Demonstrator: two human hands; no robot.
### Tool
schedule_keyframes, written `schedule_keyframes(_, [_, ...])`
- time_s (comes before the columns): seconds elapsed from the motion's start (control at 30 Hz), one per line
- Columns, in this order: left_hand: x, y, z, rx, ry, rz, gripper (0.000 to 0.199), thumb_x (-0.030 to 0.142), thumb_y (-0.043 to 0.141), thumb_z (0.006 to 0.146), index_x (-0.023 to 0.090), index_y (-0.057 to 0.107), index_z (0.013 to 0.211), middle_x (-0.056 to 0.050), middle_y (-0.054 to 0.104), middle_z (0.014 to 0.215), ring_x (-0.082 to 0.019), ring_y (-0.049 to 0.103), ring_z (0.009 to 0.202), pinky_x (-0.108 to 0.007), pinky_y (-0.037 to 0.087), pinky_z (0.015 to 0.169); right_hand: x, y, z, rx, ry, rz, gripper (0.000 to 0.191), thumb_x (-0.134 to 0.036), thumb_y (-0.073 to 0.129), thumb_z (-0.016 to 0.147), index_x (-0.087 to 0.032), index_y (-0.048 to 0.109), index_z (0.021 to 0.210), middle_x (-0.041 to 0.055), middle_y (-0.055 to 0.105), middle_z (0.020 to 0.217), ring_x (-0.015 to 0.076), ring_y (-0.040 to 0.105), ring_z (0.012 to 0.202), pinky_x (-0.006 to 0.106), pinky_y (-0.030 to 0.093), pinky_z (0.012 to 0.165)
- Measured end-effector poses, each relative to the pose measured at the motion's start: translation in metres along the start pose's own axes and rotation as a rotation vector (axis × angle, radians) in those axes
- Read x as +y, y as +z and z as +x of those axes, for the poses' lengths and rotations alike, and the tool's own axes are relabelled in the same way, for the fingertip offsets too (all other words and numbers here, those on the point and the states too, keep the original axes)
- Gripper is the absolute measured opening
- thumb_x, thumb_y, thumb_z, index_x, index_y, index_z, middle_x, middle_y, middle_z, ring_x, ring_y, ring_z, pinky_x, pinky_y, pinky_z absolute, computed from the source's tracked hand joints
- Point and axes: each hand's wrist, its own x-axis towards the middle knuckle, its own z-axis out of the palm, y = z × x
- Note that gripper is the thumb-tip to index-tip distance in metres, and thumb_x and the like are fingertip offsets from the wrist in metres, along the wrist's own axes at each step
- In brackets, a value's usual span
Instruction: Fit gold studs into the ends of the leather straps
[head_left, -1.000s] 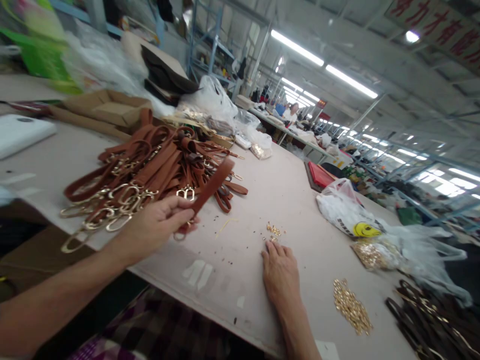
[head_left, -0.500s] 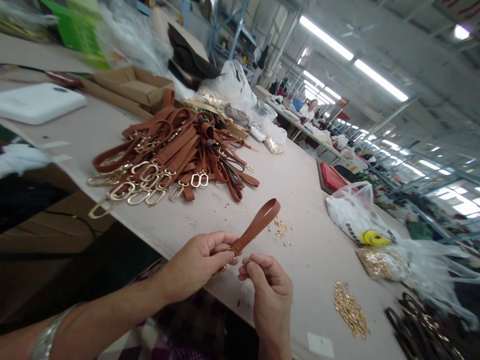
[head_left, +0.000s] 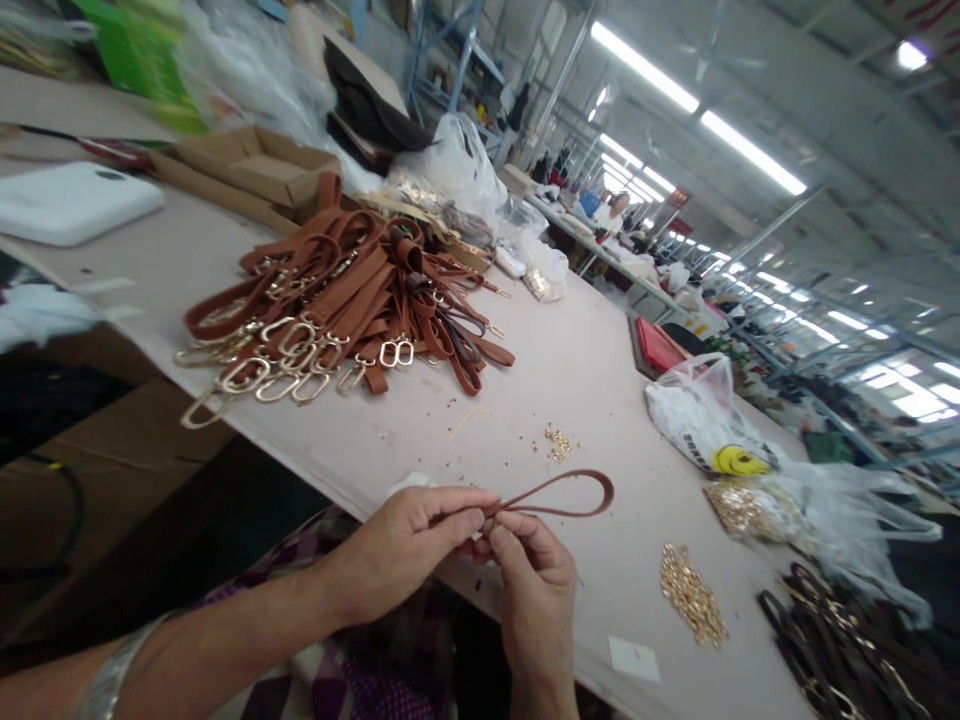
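A brown leather strap (head_left: 606,492) is folded into a loop and seen nearly edge-on, its loop pointing right. My left hand (head_left: 427,540) pinches its joined end between thumb and fingers. Pressed up against that same end, my right hand (head_left: 536,570) has its thumb and fingertips closed together. Whatever lies between the right fingertips is hidden. Just beyond the loop, small gold metal bits (head_left: 556,443) are scattered on the table (head_left: 555,370).
Brown straps (head_left: 352,290) with gold clasps are heaped at the left, before a cardboard box (head_left: 255,165). To the right are a pile of gold pieces (head_left: 691,595), dark straps (head_left: 832,640) and a plastic bag (head_left: 697,410). A white case (head_left: 75,205) sits far left.
The strap's loop has tipped down to the right and turned edge-on. My right hand, earlier apart from the strap in a pinch, now meets my left fingers at its joined end.
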Motion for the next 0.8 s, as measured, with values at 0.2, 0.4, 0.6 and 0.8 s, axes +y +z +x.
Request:
schedule_keyframes(0.2, [-0.0048, 0.0030, 0.0053, 0.120, -0.072, -0.177, 0.042, 0.027, 0.070, 0.073, 0.014, 0.068, 0.113, -0.004, 0.076, 0.095, -0.018, 0.067, 0.083, -0.027, 0.051, 0.078, 0.0054, 0.0017, -0.0029, -0.009, -0.033, 0.101, 0.008, -0.029, 0.072, 0.082, -0.021, 0.072, 0.085, -0.0012, 0.070, 0.077, 0.0112, 0.063, 0.068, 0.026, 0.052, 0.071])
schedule_keyframes(0.4, [-0.0025, 0.0028, 0.0043, 0.089, -0.013, -0.020, 0.028, 0.025, 0.062, 0.081, 0.015, 0.070, 0.105, -0.002, 0.076, 0.094, -0.018, 0.068, 0.087, -0.026, 0.051, 0.080, 0.0061, 0.0042, -0.0035, 0.045, 0.016, 0.054, 0.015, -0.033, 0.073, 0.080, -0.021, 0.073, 0.088, 0.0002, 0.071, 0.078, 0.0122, 0.064, 0.068, 0.026, 0.052, 0.069])
schedule_keyframes(0.6, [0.0026, 0.0048, -0.0002, 0.100, 0.046, 0.119, 0.030, 0.017, 0.055, 0.082, 0.019, 0.071, 0.108, 0.001, 0.075, 0.094, -0.016, 0.067, 0.088, -0.023, 0.050, 0.078, 0.0022, 0.0027, -0.0055, 0.071, 0.059, -0.102, 0.019, -0.037, 0.074, 0.077, -0.019, 0.074, 0.086, 0.0017, 0.071, 0.077, 0.0123, 0.060, 0.067, 0.025, 0.050, 0.065])
schedule_keyframes(0.8, [0.0028, 0.0086, -0.0015, 0.075, 0.060, 0.155, 0.031, 0.016, 0.054, 0.084, 0.020, 0.071, 0.110, 0.001, 0.075, 0.095, -0.016, 0.068, 0.089, -0.021, 0.051, 0.078, 0.0025, 0.0034, -0.0062, 0.048, -0.007, -0.103, 0.013, -0.033, 0.070, 0.081, -0.022, 0.073, 0.085, 0.0011, 0.072, 0.087, 0.0148, 0.063, 0.081, 0.027, 0.050, 0.076])
